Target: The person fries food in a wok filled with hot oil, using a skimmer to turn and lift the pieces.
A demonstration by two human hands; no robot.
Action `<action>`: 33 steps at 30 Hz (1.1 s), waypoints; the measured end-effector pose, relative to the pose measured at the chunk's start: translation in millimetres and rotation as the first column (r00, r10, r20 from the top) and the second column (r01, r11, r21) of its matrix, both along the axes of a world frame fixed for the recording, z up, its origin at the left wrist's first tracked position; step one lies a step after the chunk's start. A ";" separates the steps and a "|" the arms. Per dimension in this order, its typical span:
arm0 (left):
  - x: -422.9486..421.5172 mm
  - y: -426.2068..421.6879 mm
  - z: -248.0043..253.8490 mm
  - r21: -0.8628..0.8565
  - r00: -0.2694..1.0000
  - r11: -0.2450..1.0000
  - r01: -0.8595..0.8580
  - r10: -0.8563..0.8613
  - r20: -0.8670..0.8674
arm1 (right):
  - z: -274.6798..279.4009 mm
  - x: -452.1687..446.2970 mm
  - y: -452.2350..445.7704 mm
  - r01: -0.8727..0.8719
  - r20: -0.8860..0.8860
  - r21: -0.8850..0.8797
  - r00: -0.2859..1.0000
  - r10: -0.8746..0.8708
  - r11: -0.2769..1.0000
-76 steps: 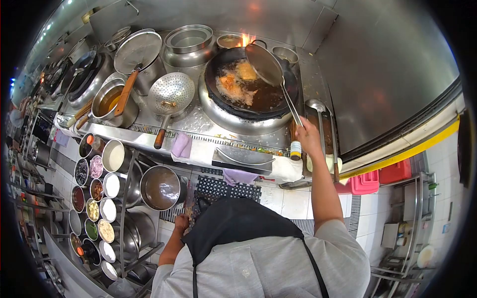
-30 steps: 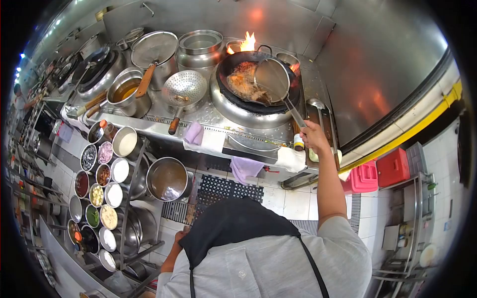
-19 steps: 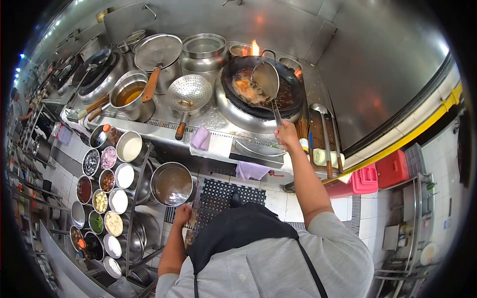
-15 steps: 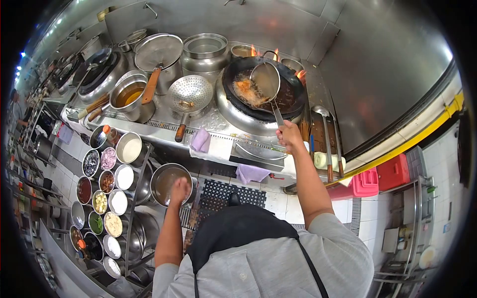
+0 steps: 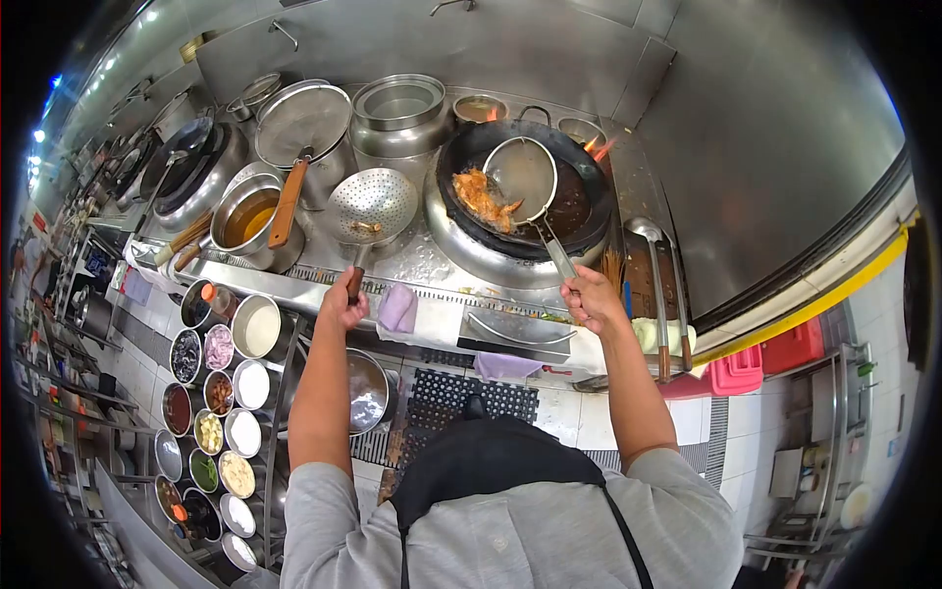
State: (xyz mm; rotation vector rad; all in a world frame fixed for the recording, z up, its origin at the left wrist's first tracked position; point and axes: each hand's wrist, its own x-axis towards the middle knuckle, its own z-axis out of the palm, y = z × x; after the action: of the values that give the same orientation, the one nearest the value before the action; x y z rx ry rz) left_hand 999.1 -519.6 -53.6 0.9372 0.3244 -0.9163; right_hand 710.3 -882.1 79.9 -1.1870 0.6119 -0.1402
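Note:
My right hand [image 5: 591, 297] is closed round the handle of a fine mesh strainer [image 5: 522, 177]. The strainer's round head is over the black wok [image 5: 456, 147], beside a golden-brown fried piece of food [image 5: 481, 199]. Dark oil [image 5: 571, 201] shows in the wok's right part. At the left, my left hand [image 5: 345, 300] has its fingers wrapped round the dark handle of a perforated metal skimmer [image 5: 378, 201]. The skimmer's bowl rests on the stove top, with a few small brown bits inside.
Flames [image 5: 595, 147] rise behind the wok. Left of the skimmer stand a pot of yellowish oil [image 5: 247, 218] and a tall pot topped by a strainer [image 5: 304, 123]. Ladles [image 5: 655, 294] lie at the right, and several ingredient tubs [image 5: 257, 327] fill the left rack.
My left hand has moved up from over the lower pot to the skimmer's handle and closed on it. The strainer has shifted slightly; the bubbling round the fried food has died down.

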 end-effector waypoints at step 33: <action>10.6 12.7 -7.0 0.473 0.882 0.880 -0.036 -0.194 0.429 | -19.3 6.5 -12.4 0.019 -0.131 -0.305 0.990 -0.062 0.952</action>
State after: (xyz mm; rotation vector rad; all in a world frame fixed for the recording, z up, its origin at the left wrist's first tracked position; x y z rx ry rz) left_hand 1009.7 -506.9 -60.6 1.5999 0.0881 -0.6631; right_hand 716.8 -894.5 60.6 -1.4910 0.7562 -0.1924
